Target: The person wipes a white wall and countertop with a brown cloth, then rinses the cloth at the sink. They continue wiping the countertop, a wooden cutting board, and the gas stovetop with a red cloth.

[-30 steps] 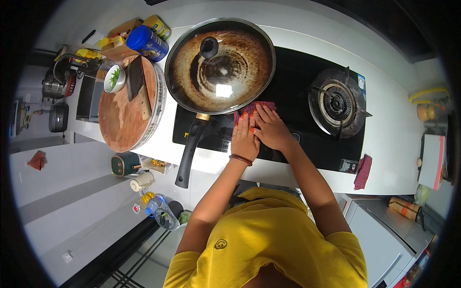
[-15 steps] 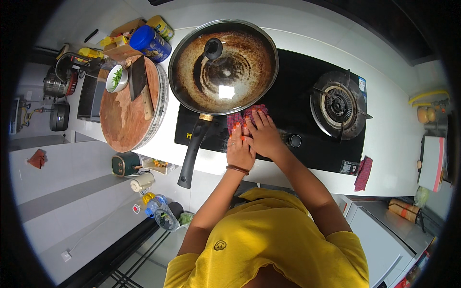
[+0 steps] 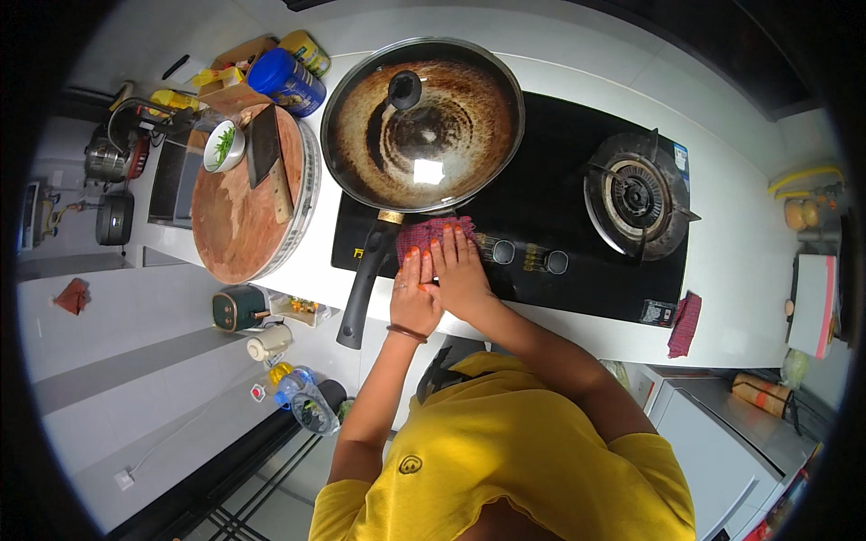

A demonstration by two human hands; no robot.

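A dark red checked cloth [image 3: 419,234] lies folded on the black glass gas stove [image 3: 577,288], just below the lidded pan. My right hand [image 3: 460,281] rests flat on it, fingers stretched out. Beside it, my left hand [image 3: 416,307] also lies flat, its fingertips on the cloth's near edge and its thumb side against the right hand. A pan with a clear glass lid [image 3: 487,126] covers the left burner. Its black handle [image 3: 364,287] points toward me, close to the left of my hands. Two control knobs [image 3: 502,252] show to the right of the cloth.
On the left, a round wooden chopping board [image 3: 230,221] carries a cleaver [image 3: 264,153] and a white bowl [image 3: 236,153] of chopped greens. A blue tub [image 3: 287,81] stands behind it. The uncovered right burner [image 3: 636,194] and a second checked cloth [image 3: 685,325] are to the right.
Both hands and the cloth have slid left along the stove, toward the pan handle. A second control knob is now uncovered.
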